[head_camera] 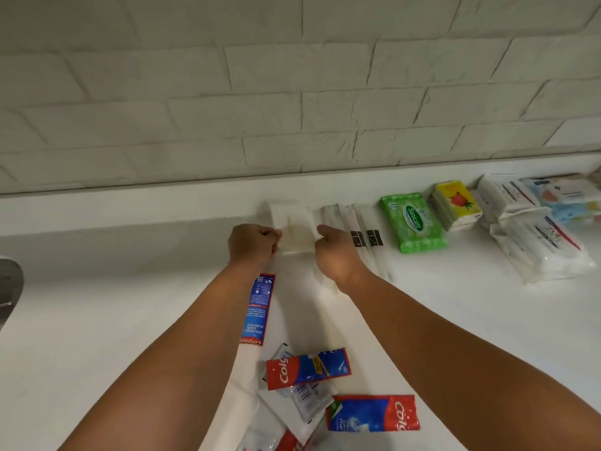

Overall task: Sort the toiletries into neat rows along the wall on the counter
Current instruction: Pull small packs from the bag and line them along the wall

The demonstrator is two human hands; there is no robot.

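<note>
A flat white packet lies by the wall ledge on the white counter. My left hand pinches its left edge and my right hand pinches its right edge. Just right of it lie white wrapped sticks with black labels, then a green Sanicare wipes pack, a yellow tissue stack and white wipes packs. Near me lie loose Colgate sachets, a blue Colgate strip and clear sachets.
A white brick wall rises behind the ledge. A grey metal object shows at the left edge. More pale blue packs sit at the far right by the wall.
</note>
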